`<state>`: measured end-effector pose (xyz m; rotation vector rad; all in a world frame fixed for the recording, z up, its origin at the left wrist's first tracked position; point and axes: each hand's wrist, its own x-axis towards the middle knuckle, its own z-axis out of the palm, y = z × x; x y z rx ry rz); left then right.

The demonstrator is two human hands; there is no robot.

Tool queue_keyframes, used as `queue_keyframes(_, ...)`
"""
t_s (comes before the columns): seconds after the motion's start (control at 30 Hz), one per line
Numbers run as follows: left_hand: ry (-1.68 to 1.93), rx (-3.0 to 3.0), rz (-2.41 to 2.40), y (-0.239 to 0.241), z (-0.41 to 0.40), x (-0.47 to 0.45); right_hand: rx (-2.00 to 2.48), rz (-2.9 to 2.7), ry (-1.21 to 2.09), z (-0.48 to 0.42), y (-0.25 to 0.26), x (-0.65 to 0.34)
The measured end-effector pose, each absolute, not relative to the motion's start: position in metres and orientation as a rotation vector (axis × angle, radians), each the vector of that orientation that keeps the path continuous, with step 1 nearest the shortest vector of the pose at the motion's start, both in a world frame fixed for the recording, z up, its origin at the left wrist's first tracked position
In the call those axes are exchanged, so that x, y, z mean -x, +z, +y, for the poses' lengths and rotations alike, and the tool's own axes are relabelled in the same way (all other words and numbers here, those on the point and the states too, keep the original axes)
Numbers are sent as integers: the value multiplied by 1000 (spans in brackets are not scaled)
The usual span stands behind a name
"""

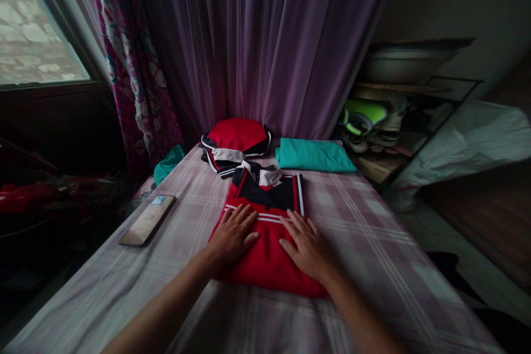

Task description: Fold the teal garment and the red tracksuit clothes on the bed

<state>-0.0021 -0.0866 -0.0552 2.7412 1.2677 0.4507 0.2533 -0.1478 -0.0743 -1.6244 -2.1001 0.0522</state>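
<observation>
A folded red shirt (269, 263) with a black yoke, white stripes and a white collar lies in front of me on a plaid cloth-covered table (357, 287). My left hand (234, 235) rests flat on the shirt's left side, fingers stretched toward the collar. On its right side lies my right hand (309, 243), palm down with the fingers apart. Neither hand grips the fabric. Just beyond the collar sits another folded red and black garment (236, 135) with white trim, and to its right a folded teal cloth (315, 155).
A phone (148, 220) lies face down near the table's left edge. Purple curtains (265, 38) hang behind the table. At the right stands a rack with shoes (365, 121), a basin (406, 63) and a white plastic bag (468, 144). Some teal fabric (168, 163) hangs by the left edge.
</observation>
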Motion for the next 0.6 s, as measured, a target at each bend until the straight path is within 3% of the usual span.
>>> queue_keyframes(0.17, 351, -2641, 1256, -67, -81, 9, 1661, -2147, 188, -151, -87, -264)
queue_keyframes(0.4, 576, -2465, 989, -57, -81, 54, 1371, -2050, 374, -174, -92, -307)
queue_keyframes(0.6, 292, -2470, 920, -40, -88, 91, 1384, -2287, 464, -203, -73, -318)
